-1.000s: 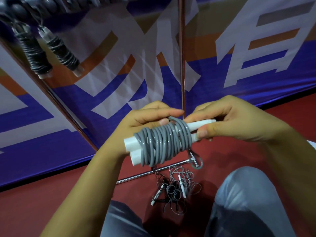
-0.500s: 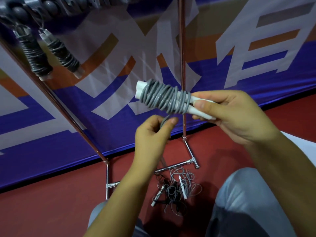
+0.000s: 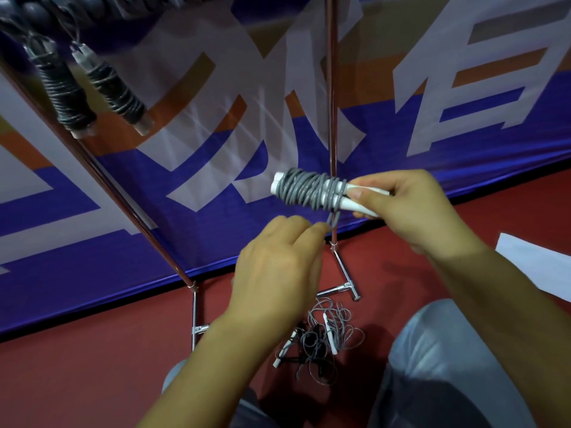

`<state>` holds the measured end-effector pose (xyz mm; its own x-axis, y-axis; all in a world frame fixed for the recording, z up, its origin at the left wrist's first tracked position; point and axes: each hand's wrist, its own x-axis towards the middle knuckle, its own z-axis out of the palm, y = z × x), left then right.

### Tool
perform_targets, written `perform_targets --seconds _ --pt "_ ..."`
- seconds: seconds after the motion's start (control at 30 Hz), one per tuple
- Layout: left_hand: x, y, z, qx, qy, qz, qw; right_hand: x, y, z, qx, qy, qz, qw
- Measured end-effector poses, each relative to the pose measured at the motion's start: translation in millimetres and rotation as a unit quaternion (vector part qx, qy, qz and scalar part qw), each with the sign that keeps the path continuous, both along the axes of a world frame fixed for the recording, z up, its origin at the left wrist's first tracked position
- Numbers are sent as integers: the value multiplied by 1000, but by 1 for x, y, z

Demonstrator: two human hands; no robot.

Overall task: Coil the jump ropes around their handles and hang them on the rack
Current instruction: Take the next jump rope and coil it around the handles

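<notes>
Right hand: the right hand (image 3: 411,208) gripped the bare ends of two smooth white plastic handles (image 3: 360,202), fingers curled round them, holding the bundle nearly level in front of the banner.
Coiled rope: a grey, rubbery cord (image 3: 309,191) was wound in tight, uneven turns around both handles, forming a ribbed cylinder; the rounded white tips stuck out at the far left end.
Left hand: the left hand (image 3: 278,270) sat just below the bundle, thumb and fingertips pinching a short loop of the grey cord (image 3: 333,220) that hung down from the coil.
Rack: thin, shiny metal tubes (image 3: 332,88) rose from a T-shaped foot on the floor; two finished bundles (image 3: 89,91), dark cord over pale handles, hung tilted from its top rail at upper left.
Floor pile: a loose tangle of grey and black ropes (image 3: 321,341) with slim white handles lay on the matte red floor (image 3: 92,366), near the rack's foot.
Backdrop: a blue fabric banner (image 3: 216,196) with large white and orange shapes.
</notes>
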<state>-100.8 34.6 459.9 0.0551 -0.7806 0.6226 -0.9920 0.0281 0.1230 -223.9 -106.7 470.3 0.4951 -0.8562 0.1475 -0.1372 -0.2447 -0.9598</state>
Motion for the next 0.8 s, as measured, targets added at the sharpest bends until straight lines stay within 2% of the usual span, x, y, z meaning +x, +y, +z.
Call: perform_targets --seconds 0.1,0.2,0.3,0.4,0.5,0.6,0.8 --pt "9 0 10 10 -51 -20 998 1 2 1 -78 99 28 992" --pt "18 -1 16 29 -50 -60 997 2 2 8 -124 194 78 970" --pt "24 -9 18 70 -66 -127 987 5 0 11 -133 275 146 941" --pt "32 -17 22 139 -62 -192 970 5 1 13 -106 284 192 933" --pt "37 -19 28 200 16 -250 947 5 1 17 -92 266 228 932" --pt "39 -20 32 244 62 -269 929 2 -1 20 -62 250 262 930" --pt "42 -17 40 312 81 -282 904 0 1 23 -74 270 315 907"
